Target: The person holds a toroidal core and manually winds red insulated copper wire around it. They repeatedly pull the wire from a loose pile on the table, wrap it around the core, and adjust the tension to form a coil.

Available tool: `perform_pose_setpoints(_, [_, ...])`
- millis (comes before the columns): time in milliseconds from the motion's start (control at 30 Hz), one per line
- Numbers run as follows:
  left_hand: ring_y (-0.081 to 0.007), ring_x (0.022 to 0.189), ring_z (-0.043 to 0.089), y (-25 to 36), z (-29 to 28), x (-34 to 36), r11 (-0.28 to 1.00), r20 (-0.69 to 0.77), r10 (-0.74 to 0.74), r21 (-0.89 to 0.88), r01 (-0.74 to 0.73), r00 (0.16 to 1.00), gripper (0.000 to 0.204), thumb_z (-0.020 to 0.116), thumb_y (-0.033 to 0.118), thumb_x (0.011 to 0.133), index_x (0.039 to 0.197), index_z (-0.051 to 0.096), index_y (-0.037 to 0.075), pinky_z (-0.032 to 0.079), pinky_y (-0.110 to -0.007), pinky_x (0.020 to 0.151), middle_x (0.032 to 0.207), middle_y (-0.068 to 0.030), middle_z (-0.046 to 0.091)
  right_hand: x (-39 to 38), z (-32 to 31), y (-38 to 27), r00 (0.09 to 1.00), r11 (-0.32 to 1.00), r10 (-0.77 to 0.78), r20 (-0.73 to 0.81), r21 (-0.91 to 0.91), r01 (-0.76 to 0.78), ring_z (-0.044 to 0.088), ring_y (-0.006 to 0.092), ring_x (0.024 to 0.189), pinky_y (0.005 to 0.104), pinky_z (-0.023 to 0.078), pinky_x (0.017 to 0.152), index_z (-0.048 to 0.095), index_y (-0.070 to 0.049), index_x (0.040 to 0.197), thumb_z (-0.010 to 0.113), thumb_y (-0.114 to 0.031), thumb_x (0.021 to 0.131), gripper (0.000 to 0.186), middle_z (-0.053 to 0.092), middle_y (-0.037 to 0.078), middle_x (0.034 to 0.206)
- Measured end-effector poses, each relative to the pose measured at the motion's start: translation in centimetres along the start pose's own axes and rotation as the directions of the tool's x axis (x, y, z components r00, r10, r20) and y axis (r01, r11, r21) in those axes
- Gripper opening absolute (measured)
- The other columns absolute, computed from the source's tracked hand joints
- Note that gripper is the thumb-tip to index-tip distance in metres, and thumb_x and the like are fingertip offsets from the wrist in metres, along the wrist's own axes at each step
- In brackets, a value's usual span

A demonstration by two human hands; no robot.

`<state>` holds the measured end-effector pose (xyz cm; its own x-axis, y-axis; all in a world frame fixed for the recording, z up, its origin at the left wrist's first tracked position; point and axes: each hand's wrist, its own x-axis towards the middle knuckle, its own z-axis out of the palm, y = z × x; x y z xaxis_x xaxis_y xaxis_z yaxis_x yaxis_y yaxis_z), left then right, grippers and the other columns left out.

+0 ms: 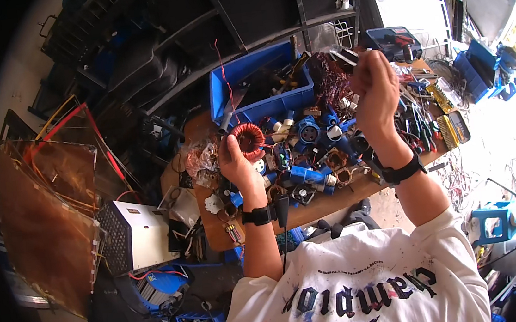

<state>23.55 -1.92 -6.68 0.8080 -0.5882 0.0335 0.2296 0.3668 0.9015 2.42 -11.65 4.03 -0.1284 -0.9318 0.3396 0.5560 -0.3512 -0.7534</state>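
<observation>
My left hand (237, 166) grips a ring-shaped coil (248, 139) wound with reddish copper wire, thumb on its left side. A loose length of thin red wire (228, 91) rises from the coil past the blue bin. My right hand (374, 87) is raised above the right part of the table, its fingers closed together. Whatever it pinches, if anything, is too small or hidden to make out. Below and between the hands lie blue plugs and sockets (307, 131), a blue cylindrical connector (306, 175) and other copper-wound parts (336, 159).
A blue bin (264, 107) with parts and tools stands at the table's far side. Beside it is a heap of dark red wire (329, 79). Several pliers (418, 127) lie at the right. A white-fronted metal box (142, 231) stands left of the wooden table (214, 220).
</observation>
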Motion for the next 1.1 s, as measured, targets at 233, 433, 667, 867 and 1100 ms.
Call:
perform_pose_setpoints(233, [-0.0183,0.074,0.068,-0.6,-1.3,0.2,0.992,-0.047,-0.054,-0.113,0.048,0.997,0.037,0.059,0.037,0.095,0.114,0.059,0.005,0.059,-0.032,0.049,0.098,-0.0100,0.067,1.8,-0.5,-1.7,0.989,0.836,0.056,0.134,0.535,-0.120,0.020,0.0122,0.049,0.0295,0.019,0.047,0.032,-0.012,0.062,0.040,-0.038,0.103,0.049,0.023,-0.001,0.056])
perform_pose_setpoints(433, [-0.0203,0.083,0.068,-1.3,-2.7,0.9,0.951,0.010,-0.123,-0.286,0.121,0.992,0.046,0.060,0.045,0.093,0.120,0.055,0.007,0.061,-0.035,0.056,0.108,-0.0088,0.065,3.6,-1.6,-2.0,0.946,0.590,0.076,0.314,0.751,-0.297,0.016,0.0121,0.048,0.0291,0.016,0.046,0.032,-0.014,0.060,0.040,-0.032,0.101,0.046,0.019,-0.003,0.055])
perform_pose_setpoints(667, [-0.0210,0.094,0.067,-1.1,-3.4,1.5,0.736,0.186,-0.219,-0.613,0.288,0.958,0.046,0.059,0.045,0.093,0.120,0.056,0.009,0.061,-0.036,0.068,0.114,-0.0074,0.065,3.6,-1.6,-3.9,0.884,0.349,0.054,0.464,0.821,-0.452,0.015,0.0108,0.047,0.0276,0.016,0.045,0.036,-0.014,0.061,0.042,-0.029,0.102,0.044,0.018,-0.004,0.055])
perform_pose_setpoints(867, [-0.0193,0.088,0.068,1.3,-2.2,0.7,0.962,0.158,0.029,-0.272,0.015,0.987,0.042,0.057,0.043,0.095,0.118,0.056,0.007,0.062,-0.037,0.062,0.109,-0.0083,0.065,3.5,-2.3,-3.2,0.888,0.687,0.112,0.446,0.611,-0.393,0.027,0.0114,0.056,0.0286,0.026,0.054,0.043,-0.009,0.071,0.040,-0.035,0.103,0.042,0.029,-0.001,0.062])
perform_pose_setpoints(1100, [-0.0179,0.085,0.068,1.8,-0.6,0.3,0.979,-0.048,0.149,-0.130,-0.154,0.988,0.034,0.061,0.030,0.095,0.115,0.056,0.003,0.061,-0.033,0.053,0.106,-0.0102,0.065,0.5,-2.2,-3.3,0.972,0.917,0.091,0.217,0.363,-0.167,0.057,0.0215,0.083,0.0381,0.047,0.085,0.053,-0.004,0.094,0.038,-0.032,0.105,0.032,0.056,0.007,0.084])
